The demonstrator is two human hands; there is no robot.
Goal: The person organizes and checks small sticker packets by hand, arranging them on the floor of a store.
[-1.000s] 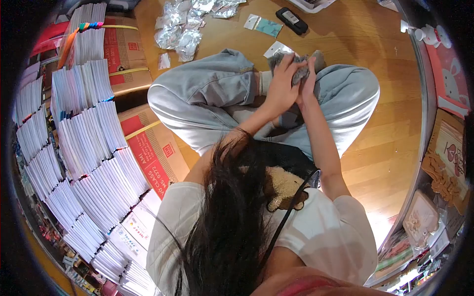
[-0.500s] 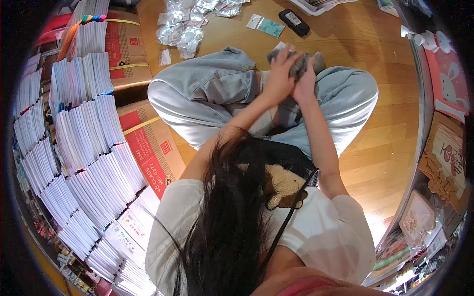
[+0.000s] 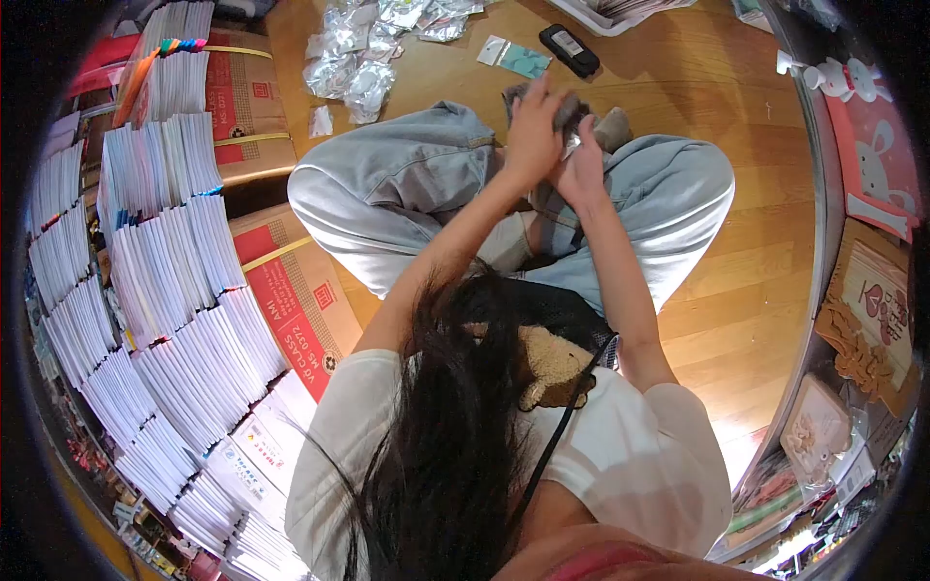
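My left hand (image 3: 531, 140) is curled over a dark grey fuzzy cloth (image 3: 573, 108), its fingers slightly blurred. Close against it, my right hand (image 3: 579, 172) has its thumb raised and its fingers round a small shiny, clear-looking piece (image 3: 571, 145); what it is exactly stays partly hidden. Both hands are above my crossed legs in light blue jeans (image 3: 397, 165). Just beyond the right hand shows a grey-socked foot (image 3: 612, 128).
Several small clear packets (image 3: 368, 82) lie on the wooden floor ahead. A teal card packet (image 3: 523, 60) and a black labelled object (image 3: 570, 48) lie to their right. Stacked booklets (image 3: 194, 358) and cardboard boxes (image 3: 291, 300) line the left; a shelf (image 3: 823, 252) borders the right.
Both hands have shifted slightly left with the grey cloth. A small shiny piece now shows between them. The view has moved a little.
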